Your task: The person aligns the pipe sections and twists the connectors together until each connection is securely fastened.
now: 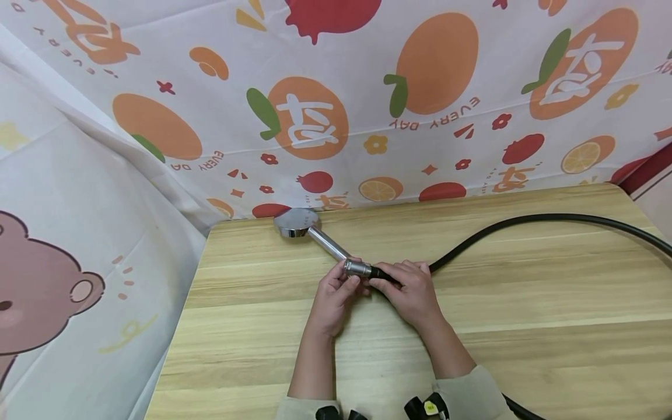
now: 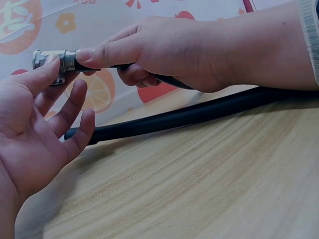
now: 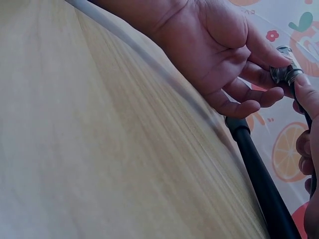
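Note:
A small branched metal pipe fitting (image 1: 358,268) lies between thumb and fingers of my left hand (image 1: 332,303), which pinches it. From the other side my right hand (image 1: 412,291) grips the end of a black hose (image 1: 504,224), its thumb right at the fitting's threaded end. In the left wrist view, the fitting (image 2: 47,57) and the hose end are lined up. Another black hose end (image 3: 239,127) with a collar lies below my left fingers in the right wrist view. A chrome shower head (image 1: 296,220) rests behind, its handle reaching toward my left fingertips.
The wooden table (image 1: 252,326) bears all of this. The black hose arcs off to the back right, and another length (image 1: 520,408) passes under the right sleeve. A fruit-print cloth (image 1: 210,128) hangs behind, and a bear-print cloth (image 1: 121,233) at the left.

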